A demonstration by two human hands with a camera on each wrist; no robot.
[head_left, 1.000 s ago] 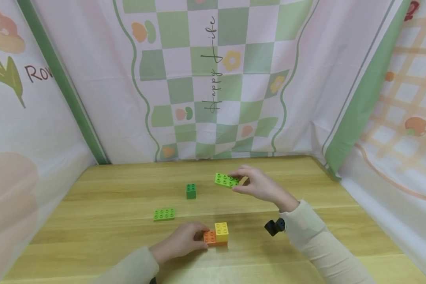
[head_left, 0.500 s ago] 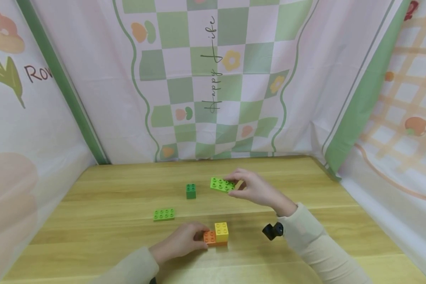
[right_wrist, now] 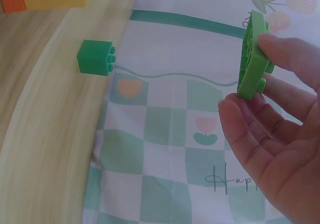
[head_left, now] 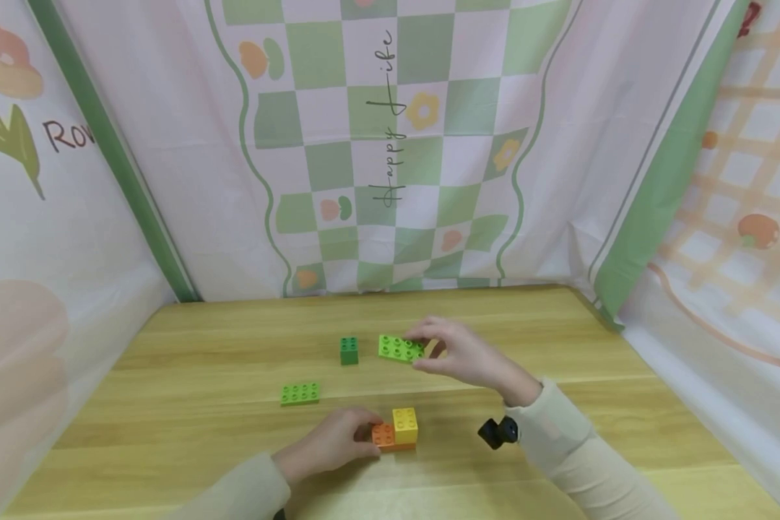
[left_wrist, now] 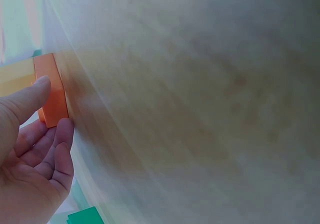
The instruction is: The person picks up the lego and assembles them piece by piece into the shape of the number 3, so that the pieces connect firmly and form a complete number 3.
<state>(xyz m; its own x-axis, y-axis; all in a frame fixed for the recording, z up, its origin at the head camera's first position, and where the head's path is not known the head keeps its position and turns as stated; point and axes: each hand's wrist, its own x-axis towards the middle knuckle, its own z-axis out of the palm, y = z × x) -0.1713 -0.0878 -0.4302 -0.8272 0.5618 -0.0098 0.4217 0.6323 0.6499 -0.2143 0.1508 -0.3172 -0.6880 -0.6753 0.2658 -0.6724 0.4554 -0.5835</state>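
Observation:
In the head view my left hand (head_left: 334, 439) pinches the left end of a flat orange building brick (head_left: 383, 435) on the table. A yellow brick (head_left: 405, 425) is stacked on that brick's right end. The left wrist view shows the thumb and fingers on either side of the orange brick (left_wrist: 52, 91). My right hand (head_left: 466, 357) holds a flat light green brick (head_left: 399, 348) by its right end, studs up. From the right wrist view, this light green brick (right_wrist: 253, 56) is raised off the table, between thumb and fingers.
A dark green brick (head_left: 349, 351) stands on the table behind the stack. Farther left lies another flat light green brick (head_left: 300, 393). Patterned curtains (head_left: 390, 144) hang along the back and sides of the wooden table (head_left: 201, 361).
My right hand has come a little left and nearer with the light green brick, which now looks closer to the dark green one. The left hand and the stack keep their place.

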